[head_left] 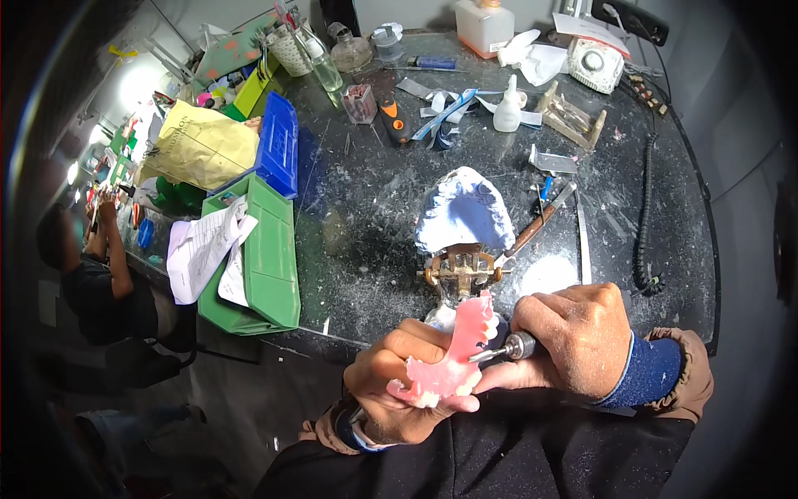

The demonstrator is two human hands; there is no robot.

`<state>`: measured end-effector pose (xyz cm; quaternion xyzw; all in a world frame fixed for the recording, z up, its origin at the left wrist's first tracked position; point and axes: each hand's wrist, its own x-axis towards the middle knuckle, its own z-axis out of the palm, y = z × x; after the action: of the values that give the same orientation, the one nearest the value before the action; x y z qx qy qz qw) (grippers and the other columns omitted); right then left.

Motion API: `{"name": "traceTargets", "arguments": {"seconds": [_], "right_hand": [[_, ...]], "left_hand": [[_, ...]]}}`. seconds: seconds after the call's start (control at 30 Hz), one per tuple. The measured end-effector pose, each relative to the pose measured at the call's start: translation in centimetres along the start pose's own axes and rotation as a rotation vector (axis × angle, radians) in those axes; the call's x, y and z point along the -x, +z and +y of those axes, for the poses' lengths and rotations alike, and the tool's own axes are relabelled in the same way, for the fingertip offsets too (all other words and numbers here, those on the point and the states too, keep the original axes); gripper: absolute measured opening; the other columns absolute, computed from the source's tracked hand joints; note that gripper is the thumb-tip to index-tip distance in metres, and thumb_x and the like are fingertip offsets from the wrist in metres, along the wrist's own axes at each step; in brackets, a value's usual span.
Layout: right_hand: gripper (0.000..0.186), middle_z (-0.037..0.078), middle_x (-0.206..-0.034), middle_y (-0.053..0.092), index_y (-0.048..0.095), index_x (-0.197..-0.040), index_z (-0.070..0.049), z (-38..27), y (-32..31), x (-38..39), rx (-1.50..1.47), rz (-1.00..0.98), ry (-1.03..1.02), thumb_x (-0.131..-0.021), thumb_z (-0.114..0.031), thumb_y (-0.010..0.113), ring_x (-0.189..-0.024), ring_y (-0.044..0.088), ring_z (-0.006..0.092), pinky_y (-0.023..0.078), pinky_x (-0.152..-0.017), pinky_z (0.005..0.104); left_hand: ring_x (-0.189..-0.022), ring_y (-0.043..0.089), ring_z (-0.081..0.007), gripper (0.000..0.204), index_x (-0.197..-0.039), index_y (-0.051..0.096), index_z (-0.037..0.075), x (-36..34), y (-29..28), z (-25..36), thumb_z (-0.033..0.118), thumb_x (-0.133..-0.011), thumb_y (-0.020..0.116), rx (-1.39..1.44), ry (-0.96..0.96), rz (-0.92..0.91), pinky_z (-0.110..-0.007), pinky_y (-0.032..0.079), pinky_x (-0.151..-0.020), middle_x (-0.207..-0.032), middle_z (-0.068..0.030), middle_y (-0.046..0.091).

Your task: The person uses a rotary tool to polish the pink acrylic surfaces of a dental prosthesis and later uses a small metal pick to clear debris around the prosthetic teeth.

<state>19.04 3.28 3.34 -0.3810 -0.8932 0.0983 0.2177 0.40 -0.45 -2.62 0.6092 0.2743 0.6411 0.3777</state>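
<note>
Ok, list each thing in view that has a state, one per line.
pink denture: held up in the left hand, tool tip against it
rotary handpiece: gripped in the right hand
blue plaster cast: resting on the articulator
green bin: on the bench, papers lying over it
blue bin: tipped on its side
coiled black cable: lying slack on the bench
</note>
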Motion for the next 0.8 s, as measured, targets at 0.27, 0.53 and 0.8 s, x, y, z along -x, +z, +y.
{"name": "traceTargets", "arguments": {"seconds": [0.27, 0.53, 0.8], "right_hand": [[0.049, 0.003, -0.051, 0.052, 0.051, -0.063, -0.008, -0.01, 0.06, 0.31, -0.009, -0.028, -0.053, -0.067, -0.054, 0.067, -0.044, 0.057, 0.0194, 0.042, -0.039, 0.0288], [0.049, 0.003, -0.053, 0.053, 0.051, -0.063, -0.008, 0.21, 0.61, 0.21, 0.004, 0.017, -0.025, -0.070, -0.053, 0.065, -0.042, 0.056, 0.0188, 0.042, -0.038, 0.0284], [0.048, 0.004, -0.054, 0.055, 0.052, -0.066, -0.007, 0.28, 0.43, 0.13, -0.023, -0.016, -0.004, -0.071, -0.053, 0.064, -0.044, 0.057, 0.0194, 0.043, -0.038, 0.0306]], "left_hand": [[-0.078, 0.062, -0.0244, 0.033, -0.080, 0.050, 0.006, 0.11, 0.04, -0.06, 0.004, -0.064, 0.078, 0.045, -0.001, 0.006, -0.033, 0.050, -0.065, -0.083, -0.0093, 0.059], [-0.076, 0.061, -0.0222, 0.032, -0.078, 0.050, 0.006, -0.46, 0.24, 0.50, 0.003, -0.064, 0.079, 0.002, -0.010, 0.016, -0.031, 0.050, -0.063, -0.082, -0.0092, 0.060], [-0.075, 0.062, -0.0214, 0.031, -0.077, 0.052, 0.007, -0.67, 0.22, 0.54, 0.001, -0.063, 0.079, -0.031, 0.036, 0.007, -0.030, 0.051, -0.063, -0.082, -0.0082, 0.061]]}}
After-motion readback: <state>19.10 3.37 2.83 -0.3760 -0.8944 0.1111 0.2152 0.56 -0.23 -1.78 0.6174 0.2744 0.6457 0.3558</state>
